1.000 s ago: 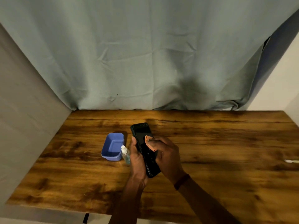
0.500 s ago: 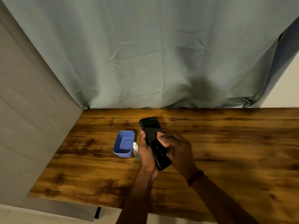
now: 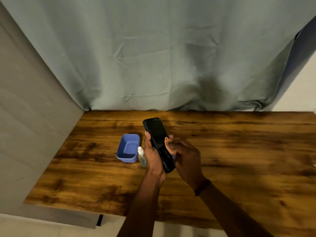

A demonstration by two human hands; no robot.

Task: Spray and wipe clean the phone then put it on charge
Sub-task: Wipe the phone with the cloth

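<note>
Your left grip (image 3: 152, 156) clasps the phone (image 3: 156, 132) along its left edge, above the surface (image 3: 239, 151), just right of the spray bottle (image 3: 141, 156). Your right grip (image 3: 184, 156) pinches its near end, thumb on glass. Rigid, slick, breakable: probably safest held by the edges.

We note two forearms, both bare up to the bottom of the view. Left hand (image 3: 153, 156): bare, wrist likewise. Right hand (image 3: 186, 156): bare; a narrow band (image 3: 202, 187), dark reddish-brown, circles the wrist. We cannot tell the band's material or any marking on it in this dim light.
</note>
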